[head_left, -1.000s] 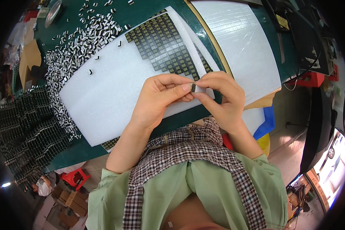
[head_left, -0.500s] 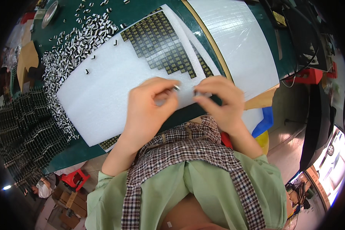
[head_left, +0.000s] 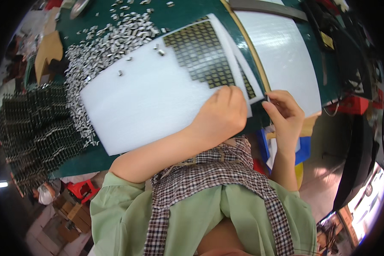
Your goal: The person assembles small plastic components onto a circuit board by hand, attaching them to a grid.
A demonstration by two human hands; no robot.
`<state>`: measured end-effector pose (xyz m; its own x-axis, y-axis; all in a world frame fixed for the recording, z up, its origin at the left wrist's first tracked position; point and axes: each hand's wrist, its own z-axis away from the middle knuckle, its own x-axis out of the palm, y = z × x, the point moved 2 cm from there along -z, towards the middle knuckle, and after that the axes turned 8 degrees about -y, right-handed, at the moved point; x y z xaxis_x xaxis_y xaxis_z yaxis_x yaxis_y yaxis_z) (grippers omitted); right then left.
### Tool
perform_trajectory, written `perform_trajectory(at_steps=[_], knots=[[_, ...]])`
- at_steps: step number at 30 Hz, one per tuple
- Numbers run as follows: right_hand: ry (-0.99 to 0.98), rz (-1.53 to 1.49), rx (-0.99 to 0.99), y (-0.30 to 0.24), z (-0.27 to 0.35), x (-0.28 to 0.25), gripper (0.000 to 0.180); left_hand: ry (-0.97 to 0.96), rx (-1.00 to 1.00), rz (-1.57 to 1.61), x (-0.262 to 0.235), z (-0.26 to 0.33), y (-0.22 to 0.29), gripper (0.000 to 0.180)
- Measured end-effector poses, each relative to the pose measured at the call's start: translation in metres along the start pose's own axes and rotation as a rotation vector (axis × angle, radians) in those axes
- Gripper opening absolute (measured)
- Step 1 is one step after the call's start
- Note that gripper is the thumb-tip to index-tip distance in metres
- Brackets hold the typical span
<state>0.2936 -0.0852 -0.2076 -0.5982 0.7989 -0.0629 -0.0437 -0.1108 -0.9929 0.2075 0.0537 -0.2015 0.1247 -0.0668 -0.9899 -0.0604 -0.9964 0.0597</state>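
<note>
My left hand (head_left: 226, 111) is closed, knuckles up, over the near edge of a white foam sheet (head_left: 141, 98). Its fingertips are hidden from view, just below tight rows of small dark digit-display blocks (head_left: 200, 51) with yellowish figures. Whatever it grips cannot be made out. Off the sheet's right corner, my right hand (head_left: 288, 113) is raised with thumb and forefinger nearly together. A tiny dark thing seems to be between those tips, too small to name. A few loose blocks (head_left: 161, 52) lie on the foam left of the rows.
A heap of loose black-and-white blocks (head_left: 111, 42) spreads along the sheet's left side on the green table (head_left: 85, 164). Stacked dark pin strips (head_left: 38, 128) stand at far left. Right of a tan edge strip (head_left: 256, 51) lies a white sheet (head_left: 281, 55), with a grey bar (head_left: 269, 7) across its far end.
My left hand has moved right to the near edge of the block rows and turned knuckles up. My right hand has moved right, off the foam. The view has shifted, showing the grey bar.
</note>
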Motion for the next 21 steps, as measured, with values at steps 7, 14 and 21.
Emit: perform_trajectory(at_steps=[7,14,21], knots=[[-0.041,0.062,-0.129,0.004,-0.002,0.015,0.022,0.139,-0.08,0.599,-0.001,-0.001,-0.029,0.018],[-0.072,0.322,-0.467,-0.011,-0.014,0.027,0.025,-0.118,-0.612,2.144,0.002,0.007,-0.038,0.018],[-0.091,0.314,-0.468,-0.012,-0.012,0.033,0.024,-0.094,-0.624,2.09,0.004,0.009,-0.031,0.017]])
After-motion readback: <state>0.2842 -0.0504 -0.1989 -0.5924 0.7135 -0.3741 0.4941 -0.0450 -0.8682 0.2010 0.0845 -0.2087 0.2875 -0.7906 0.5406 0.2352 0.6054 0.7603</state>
